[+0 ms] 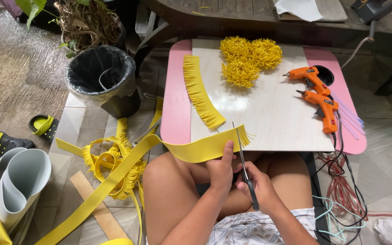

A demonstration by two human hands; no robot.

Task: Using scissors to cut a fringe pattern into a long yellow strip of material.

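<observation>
My left hand (pixel 221 170) pinches a long yellow foam strip (pixel 196 150) near its fringed end, just over the table's near edge. My right hand (pixel 258 188) grips black-handled scissors (pixel 242 159), their blades pointing up into the strip's edge beside the cut fringe. The strip trails down to the left across my knee onto the floor. A finished yellow fringed strip (pixel 200 93) lies on the white board (pixel 268 113), and three yellow fringe pom-poms (pixel 249 59) sit at the board's far side.
Two orange glue guns (pixel 317 93) lie on the right of the pink table (pixel 175 104), cords running down to the floor. A black-lined bin (pixel 100 77), coiled yellow fringe (pixel 112 163), rolled white foam sheet (pixel 21 179) and sandals (pixel 41 124) are on the left.
</observation>
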